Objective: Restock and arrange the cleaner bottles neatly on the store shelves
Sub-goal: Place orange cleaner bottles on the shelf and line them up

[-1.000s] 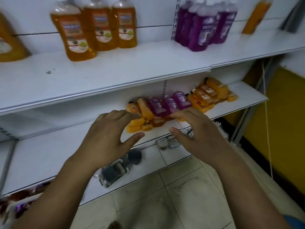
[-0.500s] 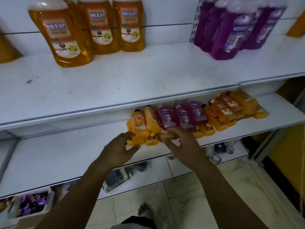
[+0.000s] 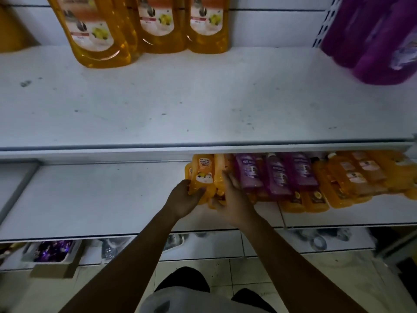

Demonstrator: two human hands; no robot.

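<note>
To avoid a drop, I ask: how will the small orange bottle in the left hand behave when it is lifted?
The small orange bottle looks full, so probably heavy for its size. Its glossy plastic may slip. The piled bottles beside it may shift.

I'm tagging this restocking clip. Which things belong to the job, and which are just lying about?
Job: small orange plastic bottle gripped by left hand, right hand touching it; small purple plastic bottles alongside; large orange bottles, large purple bottles above.
Lying about: white tray of purple items; blurred grey round objects below.
</note>
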